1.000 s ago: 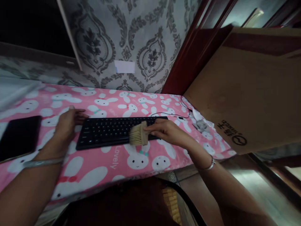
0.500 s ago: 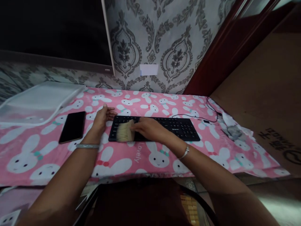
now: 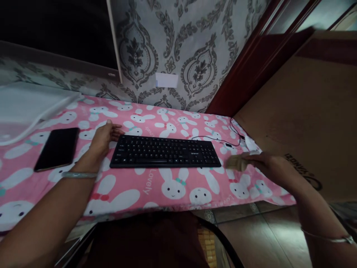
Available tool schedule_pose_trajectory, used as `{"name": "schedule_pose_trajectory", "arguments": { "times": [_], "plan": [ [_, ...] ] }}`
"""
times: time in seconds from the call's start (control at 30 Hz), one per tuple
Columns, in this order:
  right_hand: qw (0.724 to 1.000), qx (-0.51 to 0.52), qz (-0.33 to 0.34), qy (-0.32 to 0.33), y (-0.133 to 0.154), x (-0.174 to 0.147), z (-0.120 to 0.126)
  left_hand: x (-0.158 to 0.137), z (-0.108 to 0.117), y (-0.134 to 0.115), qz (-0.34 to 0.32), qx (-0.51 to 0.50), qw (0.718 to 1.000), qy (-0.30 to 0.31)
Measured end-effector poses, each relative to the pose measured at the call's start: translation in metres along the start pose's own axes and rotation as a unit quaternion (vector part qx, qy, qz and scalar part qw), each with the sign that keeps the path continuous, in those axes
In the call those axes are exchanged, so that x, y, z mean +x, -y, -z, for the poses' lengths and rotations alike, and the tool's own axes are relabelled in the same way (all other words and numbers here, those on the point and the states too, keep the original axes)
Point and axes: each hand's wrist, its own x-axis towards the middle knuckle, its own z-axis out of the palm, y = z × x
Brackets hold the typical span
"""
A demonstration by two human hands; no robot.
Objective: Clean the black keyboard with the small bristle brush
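Since half a second ago, the right hand (image 3: 272, 168) has swept the brush (image 3: 236, 162) off the keys and out past the right end of the keyboard (image 3: 164, 152); earlier the bristles sat on the keyboard's left part. Now the brush hangs over the pink rabbit-print cloth (image 3: 167, 188), near the keyboard's right near corner but apart from it. The picture is blurred there, so the grip is hard to read: the fingers look curled together around the brush's handle end, with the pale bristles pointing left toward the keyboard. Whether the bristles touch the cloth cannot be told.

The left hand (image 3: 102, 139) lies where it was, at the left end of the keyboard. Its fingers are loosely stretched out and close together, the tips resting at or just beside the keyboard's far left corner, the palm down on the cloth. A bangle (image 3: 79, 174) circles that wrist.

A dark phone (image 3: 57, 148) lies flat on the cloth to the left of the left hand, near it but not touching. A thin black cable (image 3: 235, 134) runs from the keyboard's far right side toward the right edge of the table, where a large cardboard box (image 3: 304, 119) stands. A translucent white sheet (image 3: 30, 108) lies at the far left.
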Motion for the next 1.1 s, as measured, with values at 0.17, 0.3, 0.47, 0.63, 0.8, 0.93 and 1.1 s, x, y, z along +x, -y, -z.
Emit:
{"name": "schedule_pose_trajectory", "arguments": {
  "times": [0.17,0.3,0.47,0.63,0.8,0.93,1.1],
  "plan": [
    [0.980,0.180,0.076,-0.049,0.102,0.061,-0.016,-0.003,0.007,0.002,0.000,-0.009,1.000,0.005],
    [0.940,0.286,0.184,-0.025,0.209,0.128,-0.046,0.001,0.015,0.006,0.009,-0.025,0.999,0.018],
    [0.929,0.286,0.235,0.014,0.302,0.187,-0.072,0.003,0.019,0.007,0.013,-0.042,0.999,0.025],
    [0.945,0.208,0.245,0.062,0.290,0.196,-0.078,0.000,0.017,0.005,0.009,-0.041,0.999,0.021],
    [0.967,0.173,0.165,0.083,0.179,0.160,-0.067,0.001,0.013,0.003,0.009,-0.031,0.999,0.008],
    [0.988,0.116,0.042,0.090,0.066,0.107,-0.049,0.001,0.011,0.001,0.011,-0.025,1.000,0.009],
    [0.998,0.004,-0.050,0.031,-0.010,0.054,-0.013,-0.002,0.009,-0.001,0.001,-0.025,1.000,0.004]
  ]
}}
